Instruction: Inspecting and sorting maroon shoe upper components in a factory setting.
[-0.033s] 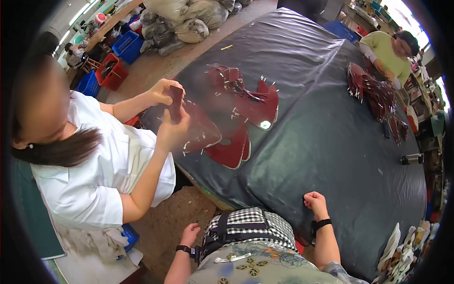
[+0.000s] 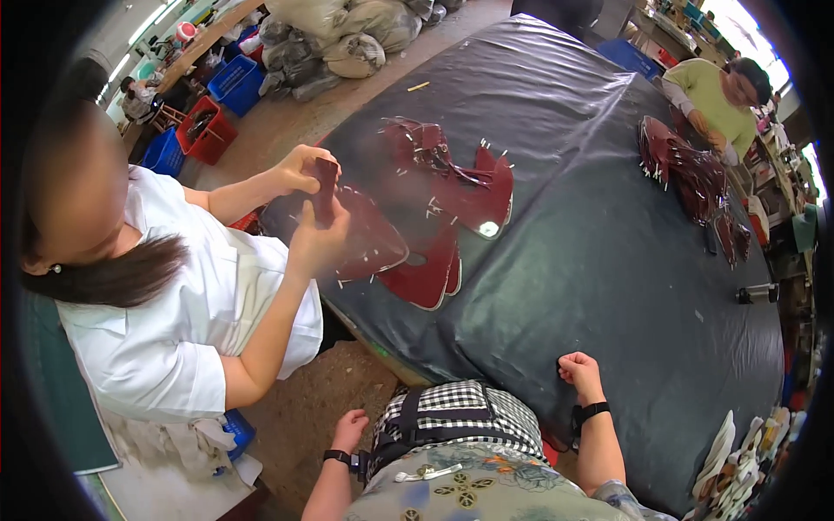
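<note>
From up here I see my right hand curled into a loose fist, its grip pressed together on nothing, knuckles resting on the near edge of the desk, which is covered in dark sheeting. My left hand hangs off the desk beside my hip above the dirt floor, fingers curled inward and holding nothing that I can make out; each wrist wears one black band. The things nearest my right hand are the dark red leather pieces fanned out in a pile on the desk's left part, well apart from my fist; they overlap too much for an exact count, and small white tags stick out from their edges. A person in a white shirt stands at the desk's left edge, both hands pinching one small dark red piece held upright just above that pile. Across the desk, at its far right, a person in a green shirt bends over a second heap of dark red pieces. On the floor beyond I count two blue crates and one red crate, with grey sacks piled past them. A stack of pale cut pieces lies at my lower right.
</note>
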`<state>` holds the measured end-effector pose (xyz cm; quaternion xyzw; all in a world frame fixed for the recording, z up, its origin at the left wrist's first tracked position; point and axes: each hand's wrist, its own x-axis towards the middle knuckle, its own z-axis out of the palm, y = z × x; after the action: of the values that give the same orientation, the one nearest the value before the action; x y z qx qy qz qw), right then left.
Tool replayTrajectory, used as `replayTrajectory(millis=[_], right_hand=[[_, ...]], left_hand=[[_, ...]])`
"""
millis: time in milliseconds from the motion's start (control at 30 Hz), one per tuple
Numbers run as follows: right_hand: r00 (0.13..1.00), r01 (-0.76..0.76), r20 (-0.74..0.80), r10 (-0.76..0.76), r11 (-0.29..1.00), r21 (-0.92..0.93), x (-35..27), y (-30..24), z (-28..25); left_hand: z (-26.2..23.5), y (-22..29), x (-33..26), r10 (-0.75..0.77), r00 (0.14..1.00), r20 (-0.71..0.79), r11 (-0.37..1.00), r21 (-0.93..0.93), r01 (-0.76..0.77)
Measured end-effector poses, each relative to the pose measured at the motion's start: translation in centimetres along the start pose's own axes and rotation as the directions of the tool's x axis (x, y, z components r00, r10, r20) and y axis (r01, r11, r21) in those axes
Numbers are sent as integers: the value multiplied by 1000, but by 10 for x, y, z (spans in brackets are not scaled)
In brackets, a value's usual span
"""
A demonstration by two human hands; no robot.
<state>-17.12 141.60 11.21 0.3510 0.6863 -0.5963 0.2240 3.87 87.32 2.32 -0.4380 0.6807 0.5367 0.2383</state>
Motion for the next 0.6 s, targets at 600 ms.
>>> replayTrajectory(millis=[600], right_hand=[[999,-25,21,25,999,-32,-3,-1,-3]], left_hand=[[-1,70,-11,57,991,123,989,126,-73]])
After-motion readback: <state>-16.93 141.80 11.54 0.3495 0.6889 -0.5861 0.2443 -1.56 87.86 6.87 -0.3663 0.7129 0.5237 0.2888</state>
